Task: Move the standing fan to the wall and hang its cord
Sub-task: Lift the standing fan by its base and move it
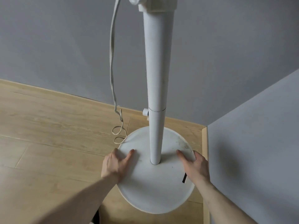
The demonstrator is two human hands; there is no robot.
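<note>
Head view, looking down the fan pole [156, 78] to the round white base [155, 180] of the standing fan. Base on the wood floor [48, 135], close to the grey wall [64, 46] behind the pole, near the corner formed with a second wall face [258, 126] right of the pole. Cannot tell whether the base sits flat or slightly lifted.

Left hand [115, 164] at the base rim left of the pole: thumb laid on top, fingers wrapped over the edge, gripping. Right hand [196, 164] at the rim right of the pole, mirrored: thumb on top, fingers curled under the edge, gripping.

Cord [113, 70] hanging left of the pole from near the fan head, lower end looped on the floor [119, 135] just beside the base rim. Small white knob [145, 112] on the pole joint, facing left. Dark strip [184, 177] on the base near the right wrist, nature unclear.

Assessment: positioning step probably near complete; cord not yet hung. To finish well: keep both grips level, slide rather than tilt, given the top-heavy head. Watch the floor loops left of the pole to avoid trapping them under the rim. Stop short of the skirting [204, 143].
</note>
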